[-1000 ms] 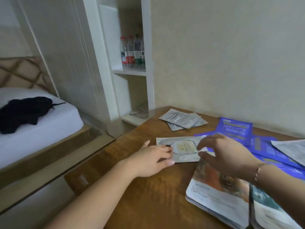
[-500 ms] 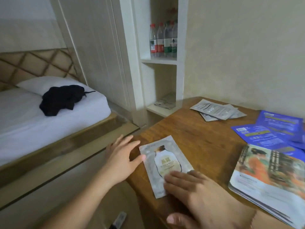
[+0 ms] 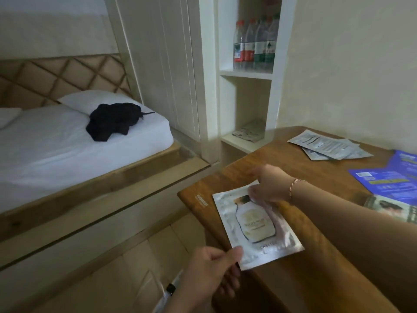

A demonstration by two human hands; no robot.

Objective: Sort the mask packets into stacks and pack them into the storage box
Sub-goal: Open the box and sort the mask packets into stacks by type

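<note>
A silver mask packet (image 3: 255,224) with a pale bottle picture lies at the near left corner of the wooden table (image 3: 293,168), its lower end jutting past the edge. My left hand (image 3: 214,272) pinches its near corner from below the edge. My right hand (image 3: 268,186) holds its far end, fingers curled on the top edge. A small stack of silver-grey packets (image 3: 327,146) lies at the table's far side. Several blue packets (image 3: 392,179) lie at the right.
A magazine (image 3: 392,208) sits at the right edge beside my right forearm. White shelves (image 3: 246,74) with water bottles (image 3: 255,44) stand behind the table. A bed (image 3: 67,141) with a black garment (image 3: 112,120) is to the left. No storage box is in view.
The silver packet slid from mid-table to the near left corner. My left hand went from open beside it to pinching its near corner; my right hand moved from its near end to its far end.
</note>
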